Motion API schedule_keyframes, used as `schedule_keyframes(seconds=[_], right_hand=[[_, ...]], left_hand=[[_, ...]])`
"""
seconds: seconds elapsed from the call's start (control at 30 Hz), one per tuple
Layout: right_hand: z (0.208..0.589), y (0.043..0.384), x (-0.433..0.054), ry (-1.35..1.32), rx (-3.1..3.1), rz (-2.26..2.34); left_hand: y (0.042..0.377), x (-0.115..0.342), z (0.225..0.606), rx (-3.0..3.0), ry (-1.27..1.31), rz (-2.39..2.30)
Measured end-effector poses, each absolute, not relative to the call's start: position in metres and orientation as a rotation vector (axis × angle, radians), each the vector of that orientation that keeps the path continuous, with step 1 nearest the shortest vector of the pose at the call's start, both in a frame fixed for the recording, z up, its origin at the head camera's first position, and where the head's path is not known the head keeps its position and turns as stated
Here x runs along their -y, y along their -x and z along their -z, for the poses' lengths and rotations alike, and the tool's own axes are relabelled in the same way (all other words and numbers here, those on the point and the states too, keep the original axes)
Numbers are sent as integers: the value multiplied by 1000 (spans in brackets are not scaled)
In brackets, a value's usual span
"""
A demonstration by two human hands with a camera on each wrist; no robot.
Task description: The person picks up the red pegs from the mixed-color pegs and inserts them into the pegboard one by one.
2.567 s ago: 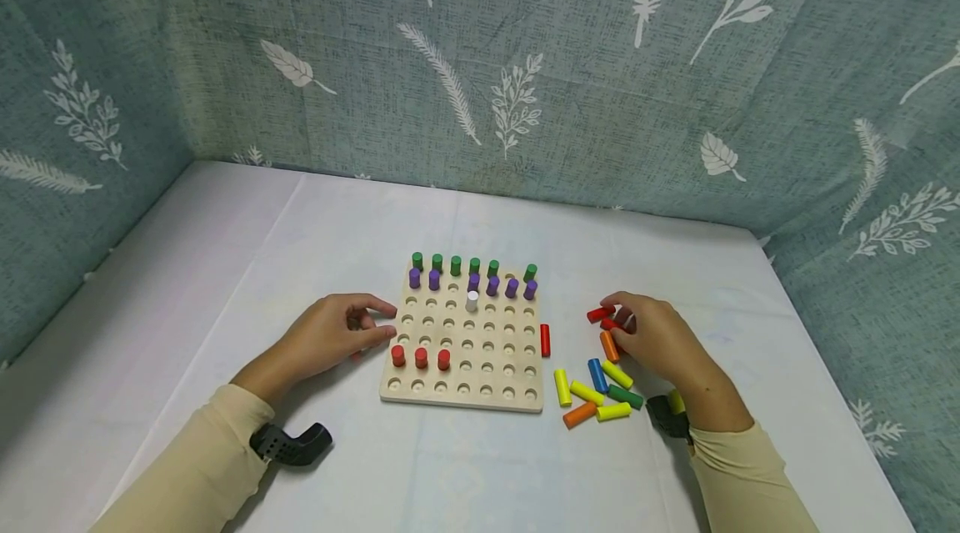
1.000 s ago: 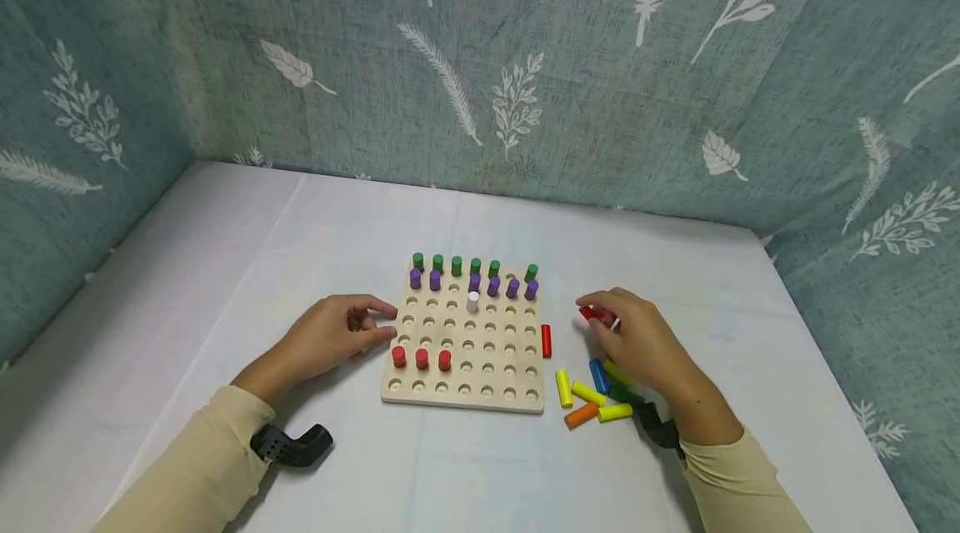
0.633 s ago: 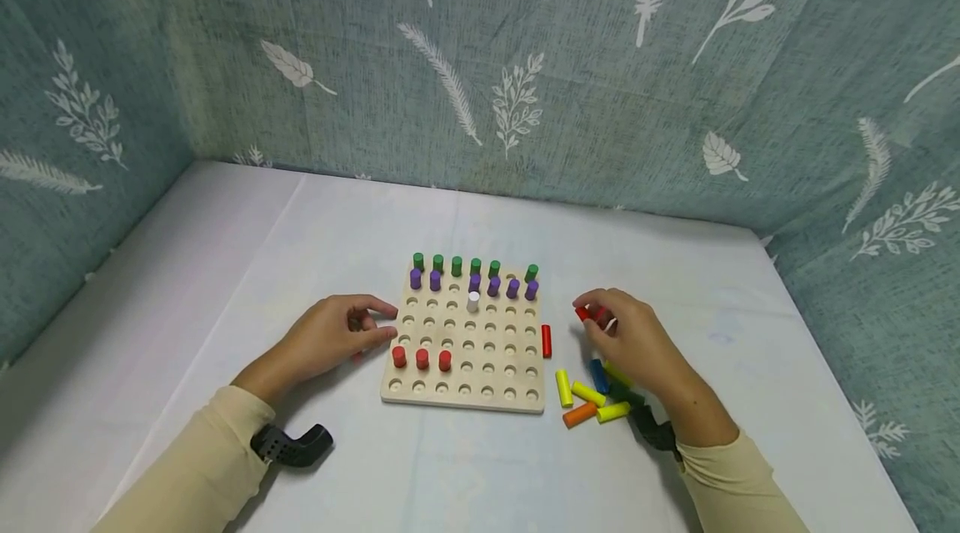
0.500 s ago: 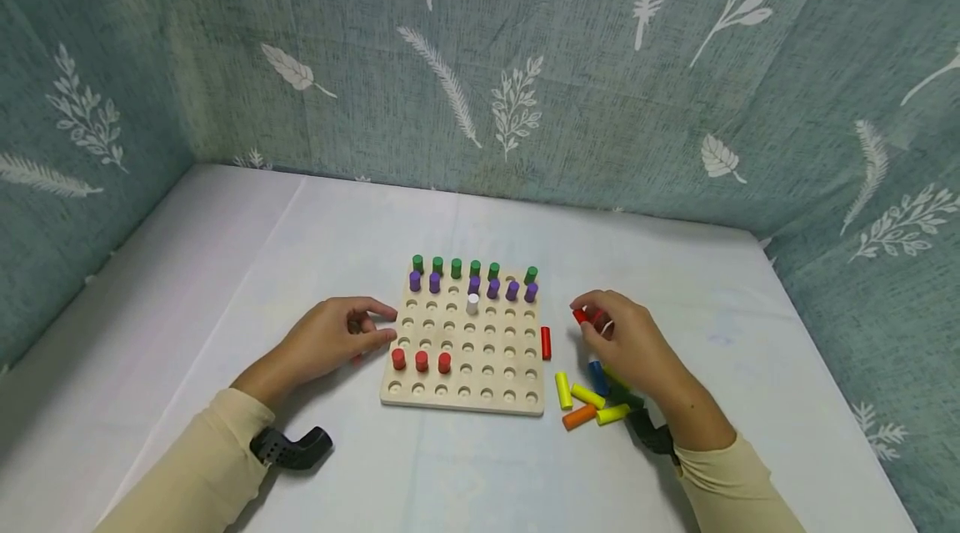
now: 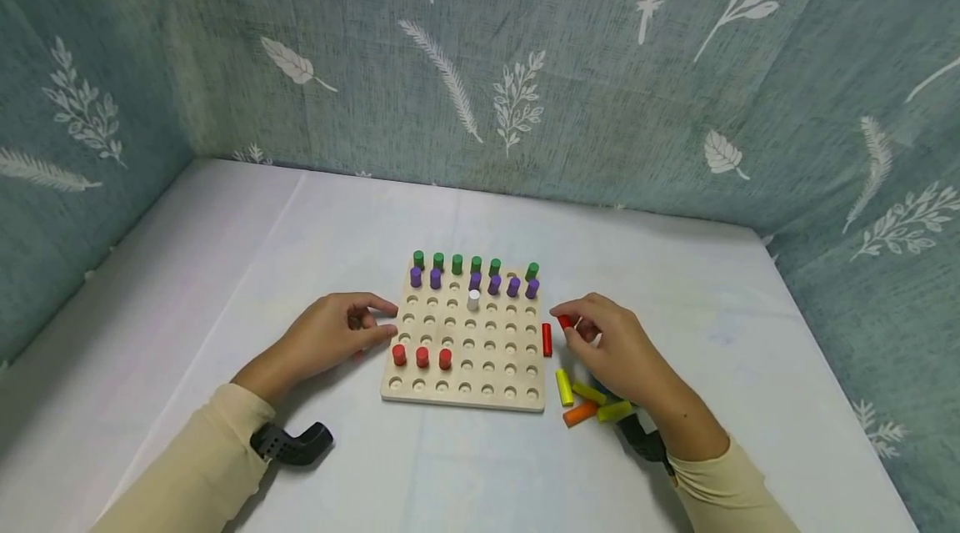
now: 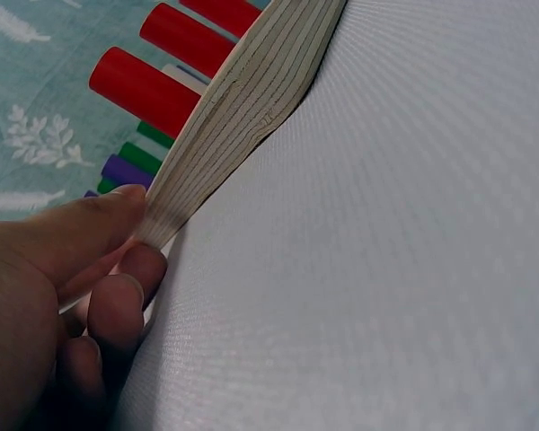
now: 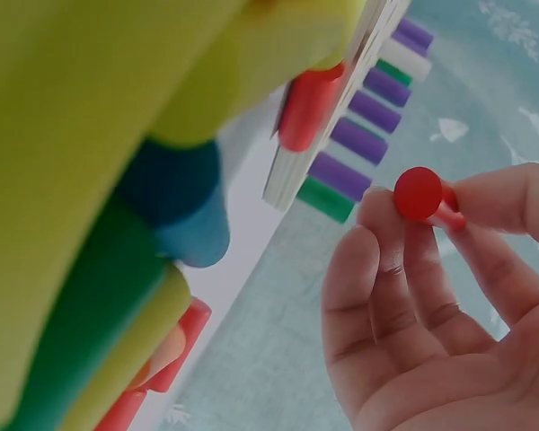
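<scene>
My right hand (image 5: 603,341) pinches a red peg (image 7: 420,193) between thumb and fingers, just right of the wooden pegboard (image 5: 480,395). Another red peg (image 5: 547,339) lies on the table along the board's right edge. With thumb and index finger spread, my left hand (image 5: 326,333) touches the board's left edge. Three red pegs (image 5: 422,357) stand at the left of a near row. Purple pegs (image 5: 494,284) and green pegs (image 5: 457,263) stand in the two far rows. One white peg (image 5: 473,299) stands just in front of the purple ones.
Loose yellow pegs (image 5: 564,387) and an orange peg (image 5: 580,414) lie right of the board. A blue peg (image 7: 193,215) and a green peg (image 7: 90,305) lie partly under my right wrist. The white-covered table (image 5: 315,216) meets a patterned cloth wall behind.
My right hand has picked up a red peg from the loose pegs and carried it left, close to the board. The left hand stays at the board's edge.
</scene>
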State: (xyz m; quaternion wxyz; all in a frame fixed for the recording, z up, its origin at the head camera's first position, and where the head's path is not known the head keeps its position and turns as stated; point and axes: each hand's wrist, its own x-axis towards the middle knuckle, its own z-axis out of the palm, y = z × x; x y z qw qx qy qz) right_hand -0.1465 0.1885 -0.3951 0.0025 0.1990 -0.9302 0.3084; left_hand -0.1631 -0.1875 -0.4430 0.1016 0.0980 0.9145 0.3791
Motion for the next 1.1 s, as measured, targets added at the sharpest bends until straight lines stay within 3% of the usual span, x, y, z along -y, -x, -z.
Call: schedule_keyframes(seconds=[1.1], right_hand=[[393, 124, -157, -776, 2852, -1222]], left_hand=[[166, 187, 442, -2685, -273, -1122]])
